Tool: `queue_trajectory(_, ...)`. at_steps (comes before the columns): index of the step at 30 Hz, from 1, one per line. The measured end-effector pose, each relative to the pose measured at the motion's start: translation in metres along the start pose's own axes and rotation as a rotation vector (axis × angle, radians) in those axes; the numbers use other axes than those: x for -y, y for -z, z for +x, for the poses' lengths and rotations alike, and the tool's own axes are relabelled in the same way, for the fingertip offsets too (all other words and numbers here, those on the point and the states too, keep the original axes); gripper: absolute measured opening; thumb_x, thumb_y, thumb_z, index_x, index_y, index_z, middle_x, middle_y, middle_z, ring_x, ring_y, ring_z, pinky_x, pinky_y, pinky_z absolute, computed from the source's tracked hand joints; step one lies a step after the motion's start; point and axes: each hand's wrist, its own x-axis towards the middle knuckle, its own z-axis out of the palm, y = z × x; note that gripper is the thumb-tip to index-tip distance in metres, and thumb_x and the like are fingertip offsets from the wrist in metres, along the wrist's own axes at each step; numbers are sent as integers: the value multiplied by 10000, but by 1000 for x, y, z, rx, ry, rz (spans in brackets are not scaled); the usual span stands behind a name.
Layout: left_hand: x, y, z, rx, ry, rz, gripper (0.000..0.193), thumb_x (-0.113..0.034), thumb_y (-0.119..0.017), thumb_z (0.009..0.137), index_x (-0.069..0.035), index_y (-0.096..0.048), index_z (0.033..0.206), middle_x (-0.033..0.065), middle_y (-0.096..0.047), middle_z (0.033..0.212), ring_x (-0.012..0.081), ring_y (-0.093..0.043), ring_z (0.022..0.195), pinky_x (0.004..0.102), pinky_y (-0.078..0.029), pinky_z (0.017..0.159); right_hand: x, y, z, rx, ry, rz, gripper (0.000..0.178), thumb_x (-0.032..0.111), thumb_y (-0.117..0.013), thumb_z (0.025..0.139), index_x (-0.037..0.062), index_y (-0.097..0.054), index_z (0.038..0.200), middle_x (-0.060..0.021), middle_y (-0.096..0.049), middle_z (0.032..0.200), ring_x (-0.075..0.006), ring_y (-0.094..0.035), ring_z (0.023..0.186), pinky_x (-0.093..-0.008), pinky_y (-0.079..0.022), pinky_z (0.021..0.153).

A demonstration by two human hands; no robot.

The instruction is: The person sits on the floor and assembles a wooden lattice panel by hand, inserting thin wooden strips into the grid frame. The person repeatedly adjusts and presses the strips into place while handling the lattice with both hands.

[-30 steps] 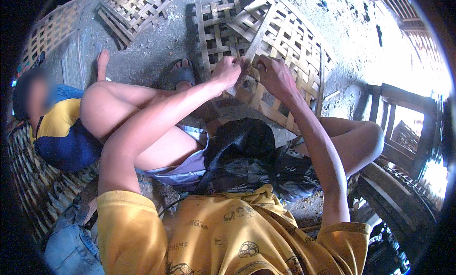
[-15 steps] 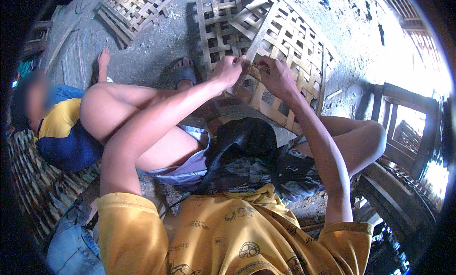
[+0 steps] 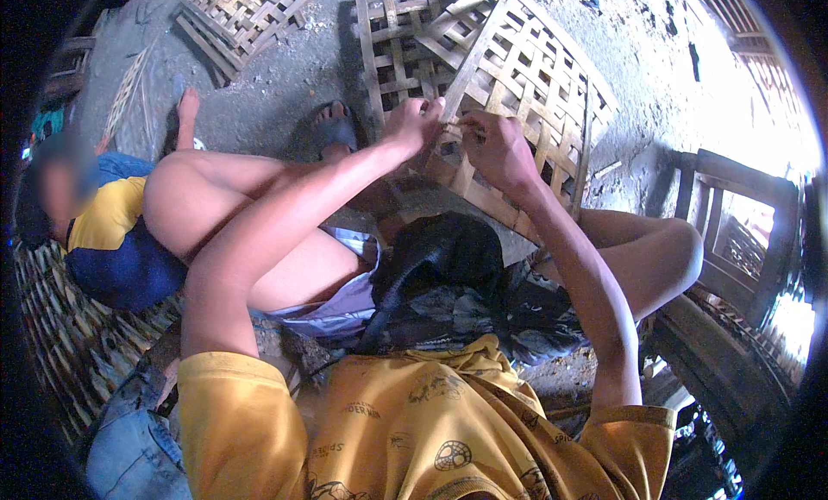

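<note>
Near the top middle, both of my hands are held close together over a woven bamboo panel [image 3: 517,94]. My left hand [image 3: 416,127] is closed, its thumb and fingertips pinched by the panel's edge strip. My right hand [image 3: 500,146] is closed too, with fingers curled in a pinch. A thin brown strand of fibre [image 3: 453,125] shows in the small gap between the two hands, apparently held at both ends. Its ends are hidden by my fingers. The panel lies slanted in front of my legs, its open square weave framed by flat strips.
A second woven panel [image 3: 397,47] lies partly under the first. Farther left, more woven panels [image 3: 246,21] rest on the ground. A person in a blue and yellow shirt [image 3: 116,215] sits at my left. A wooden frame [image 3: 742,232] stands on the right, and a sandalled foot [image 3: 332,129] is near my left hand.
My hands have shifted slightly, the right one a little lower. The strand now runs fairly straight between them instead of hanging down. A light woven strip at far left shows more plainly.
</note>
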Motion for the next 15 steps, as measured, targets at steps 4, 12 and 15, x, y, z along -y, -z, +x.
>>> queue_trajectory(4, -4, -13, -6, -180, -48, 23, 668, -623, -491, 1004, 4, -716, 1047, 261, -728, 959, 419, -712, 950, 516, -522, 807, -14, -5, 5, -96, -62, 27, 183, 85, -620, 919, 6, -720, 1050, -243, -722, 872, -386, -729, 782, -443, -570, 721)
queue_trajectory(12, 2, -6, -3, -163, -51, 29, 593, -540, -518, 1038, 18, -715, 1014, 120, -690, 823, 189, -603, 794, 396, -475, 779, -11, -1, 1, -23, 35, 168, 187, 143, -607, 948, 38, -724, 1049, -254, -710, 856, -450, -706, 798, -515, -558, 724)
queue_trajectory(15, -8, -10, -7, -149, 17, 45, 594, -545, -518, 1032, 18, -700, 987, 116, -667, 783, 190, -577, 758, 410, -464, 742, -8, 8, 7, -55, -135, 33, 206, 80, -636, 930, 18, -729, 1102, -212, -734, 870, -294, -724, 744, -406, -557, 718)
